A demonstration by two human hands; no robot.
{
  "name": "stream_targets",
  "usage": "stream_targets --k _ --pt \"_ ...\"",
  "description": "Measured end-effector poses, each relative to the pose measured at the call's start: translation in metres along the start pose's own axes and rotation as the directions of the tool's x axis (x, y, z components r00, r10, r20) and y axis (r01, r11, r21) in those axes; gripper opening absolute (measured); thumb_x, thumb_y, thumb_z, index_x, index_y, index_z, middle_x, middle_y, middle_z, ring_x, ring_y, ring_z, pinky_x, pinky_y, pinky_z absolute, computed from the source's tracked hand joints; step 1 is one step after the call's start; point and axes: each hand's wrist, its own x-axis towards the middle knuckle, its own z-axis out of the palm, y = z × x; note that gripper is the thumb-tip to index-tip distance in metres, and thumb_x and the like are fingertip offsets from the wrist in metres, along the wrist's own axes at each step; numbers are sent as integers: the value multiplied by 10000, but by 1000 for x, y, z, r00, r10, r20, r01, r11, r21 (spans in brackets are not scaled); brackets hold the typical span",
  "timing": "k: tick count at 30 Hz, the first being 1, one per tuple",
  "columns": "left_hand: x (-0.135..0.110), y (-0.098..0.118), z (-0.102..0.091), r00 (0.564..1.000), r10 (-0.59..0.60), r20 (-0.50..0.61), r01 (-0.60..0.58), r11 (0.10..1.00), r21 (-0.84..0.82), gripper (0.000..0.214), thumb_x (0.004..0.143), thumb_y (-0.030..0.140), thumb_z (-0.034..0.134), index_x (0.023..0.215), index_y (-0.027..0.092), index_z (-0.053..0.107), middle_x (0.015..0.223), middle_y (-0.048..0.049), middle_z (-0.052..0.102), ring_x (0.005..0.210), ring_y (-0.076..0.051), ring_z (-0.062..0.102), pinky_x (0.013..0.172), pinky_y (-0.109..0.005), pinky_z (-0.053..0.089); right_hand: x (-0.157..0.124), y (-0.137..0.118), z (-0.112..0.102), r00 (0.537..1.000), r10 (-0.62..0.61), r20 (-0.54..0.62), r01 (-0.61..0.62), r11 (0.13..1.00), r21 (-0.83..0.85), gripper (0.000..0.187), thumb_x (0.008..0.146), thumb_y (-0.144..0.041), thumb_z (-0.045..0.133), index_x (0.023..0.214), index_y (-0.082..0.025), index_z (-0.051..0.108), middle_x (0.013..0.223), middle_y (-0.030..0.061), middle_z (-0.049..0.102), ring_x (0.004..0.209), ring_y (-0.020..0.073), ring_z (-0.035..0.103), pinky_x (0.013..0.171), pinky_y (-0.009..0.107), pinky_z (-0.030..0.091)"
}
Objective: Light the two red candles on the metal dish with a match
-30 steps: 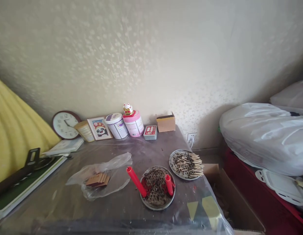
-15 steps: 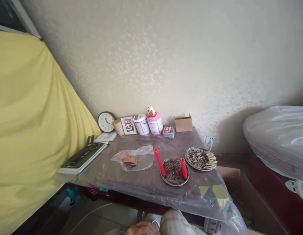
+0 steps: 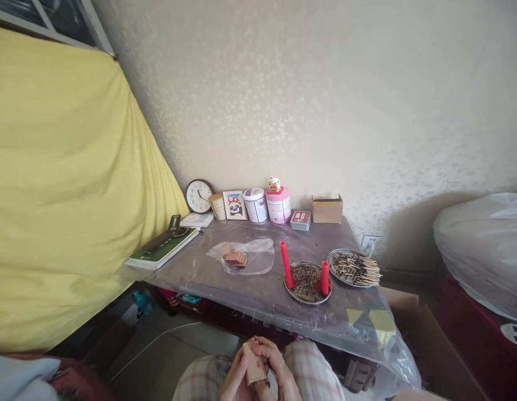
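Both my hands are low in the view, over my lap in checked trousers. My left hand [image 3: 235,379] and my right hand [image 3: 279,373] are closed together on a small flat brown matchbox [image 3: 255,363], held upright between them. In front of me stands a low table [image 3: 225,278] covered in clear plastic. On it sit a metal plate [image 3: 307,283] of burnt bits with two red candles [image 3: 285,264], and a second plate of used matchsticks [image 3: 356,269]. A clear plastic bag holding more brown boxes [image 3: 236,259] lies near the table's middle.
Along the wall stand a clock [image 3: 199,195], a framed picture [image 3: 235,205], two tins [image 3: 267,204], a red box and an open cardboard box [image 3: 327,209]. A book [image 3: 162,249] lies at the table's left. Yellow cloth [image 3: 62,195] fills the left, a bagged bundle [image 3: 483,245] the right.
The view has pulled back and tilted down from the table. My hands have come up into view over my lap, now holding the small brown box.
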Motion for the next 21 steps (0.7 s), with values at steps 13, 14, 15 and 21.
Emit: stream_targets --k 13,14,15,21 --pt "-18 4 31 997 29 75 -34 997 66 346 827 356 650 1165 282 626 1031 -31 716 946 -146 635 841 -288 481 -6 -39 -12 990 120 69 -128 983 129 431 933 -423 518 1347 -314 474 1414 37 540 1335 220 472 1144 389 358" --pt "-21 6 34 994 44 103 -53 995 89 347 858 345 608 1199 281 607 1064 -35 705 971 -152 627 856 -296 480 -7 -40 -12 994 92 61 -99 988 122 436 933 -417 522 1354 -319 462 1426 36 529 1345 218 460 1147 392 354" --pt "-23 8 37 990 55 130 -70 992 109 349 880 328 574 1225 278 591 1099 -39 696 998 -158 619 878 -304 475 -8 -39 -11 996 67 53 -72 991 109 442 934 -404 525 1363 -324 450 1440 35 516 1355 218 448 1150 397 350" --pt "-39 21 42 976 60 210 -90 987 134 419 846 264 632 1259 321 584 1141 -20 714 1011 -160 643 894 -298 485 -22 -44 -10 996 -88 28 88 996 -21 466 954 -353 514 1402 -333 391 1477 52 468 1371 228 427 1139 428 367"
